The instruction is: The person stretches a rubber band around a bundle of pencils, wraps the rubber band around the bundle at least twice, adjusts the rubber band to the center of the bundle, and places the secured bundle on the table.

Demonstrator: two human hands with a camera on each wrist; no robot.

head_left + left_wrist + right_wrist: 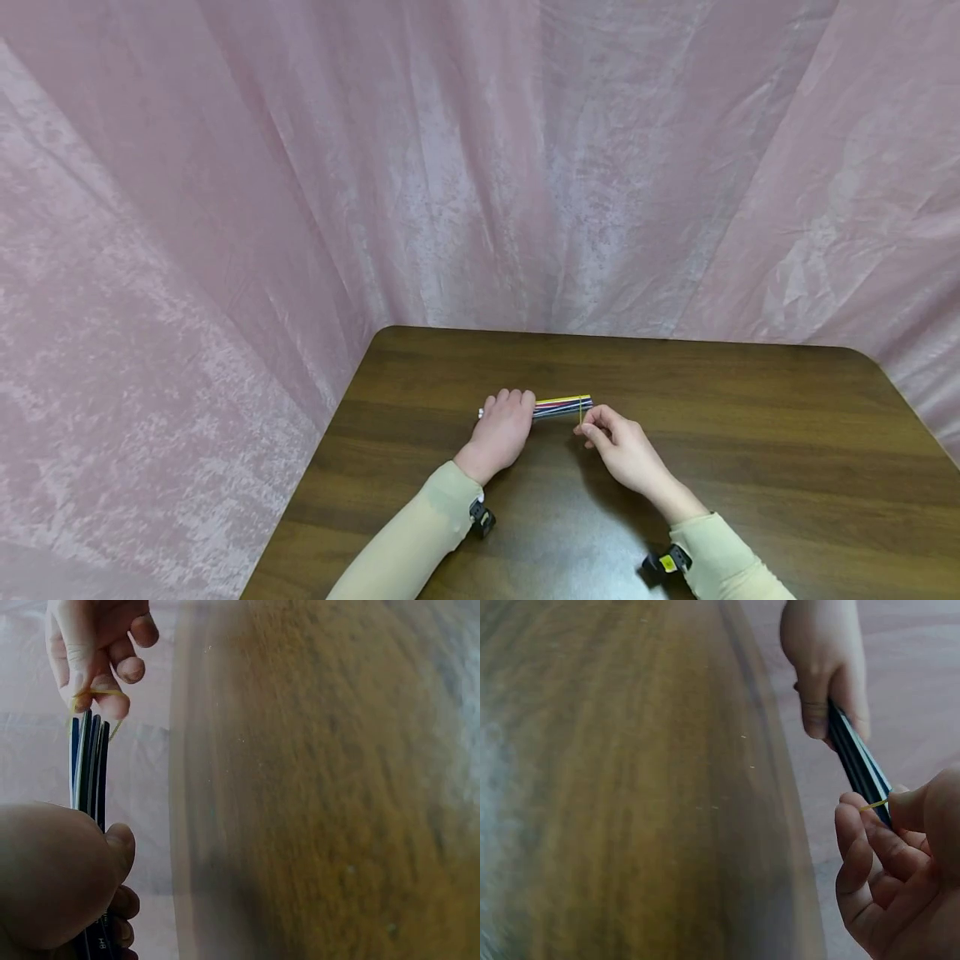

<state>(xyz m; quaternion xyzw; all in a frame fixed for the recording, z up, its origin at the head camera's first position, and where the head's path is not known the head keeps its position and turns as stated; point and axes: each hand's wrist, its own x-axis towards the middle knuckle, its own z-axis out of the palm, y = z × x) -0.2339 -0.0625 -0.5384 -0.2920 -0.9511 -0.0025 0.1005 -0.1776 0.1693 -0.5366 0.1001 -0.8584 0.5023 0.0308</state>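
Over a wooden table point(750, 433), left hand point(504, 429) is wrapped round a pencil bundle point(562, 406), hiding its middle. Right hand point(618, 447) is pinching a yellow band point(581, 410) at one end, can't tell if it's fully round. Looks like "HB" on one barrel, rest's unreadable.

Over the counter point(750, 433), pencils point(557, 407) run from the left hand point(504, 427) toward the right hand point(628, 452), a band point(581, 413) at their right end; a curtain point(480, 167) hangs behind.
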